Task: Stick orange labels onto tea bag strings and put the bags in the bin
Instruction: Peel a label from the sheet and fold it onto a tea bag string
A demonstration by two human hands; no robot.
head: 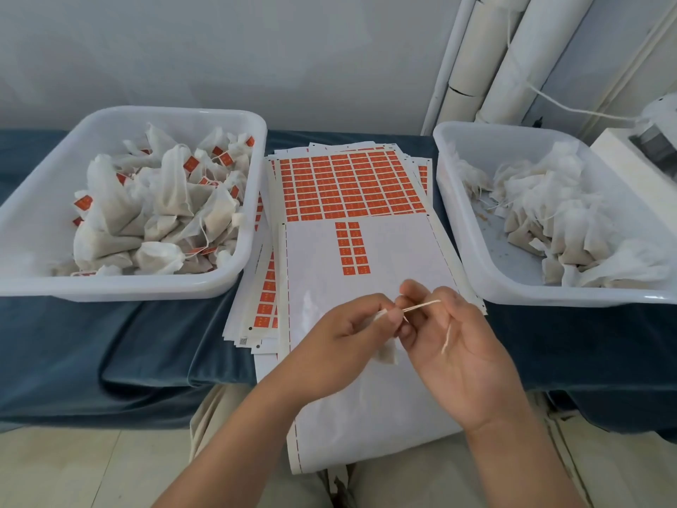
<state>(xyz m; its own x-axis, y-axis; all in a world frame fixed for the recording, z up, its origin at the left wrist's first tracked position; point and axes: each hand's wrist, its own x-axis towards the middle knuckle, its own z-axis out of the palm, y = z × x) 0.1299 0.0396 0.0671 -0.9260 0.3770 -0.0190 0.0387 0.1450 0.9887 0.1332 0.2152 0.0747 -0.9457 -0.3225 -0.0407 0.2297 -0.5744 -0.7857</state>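
My left hand pinches the neck of a small white tea bag, which hangs below the fingers. My right hand holds the bag's pale string stretched between the two hands, its loose end draped over the palm. Both hands hover over a mostly peeled label sheet that keeps a short column of orange labels. Behind it lies a full sheet of orange labels. The white bin on the left holds several labelled bags. The white bin on the right holds unlabelled bags.
Both bins and a fanned stack of label sheets rest on a table under a dark blue cloth. White pipes run up the wall at the back right, and a white machine stands beside the right bin.
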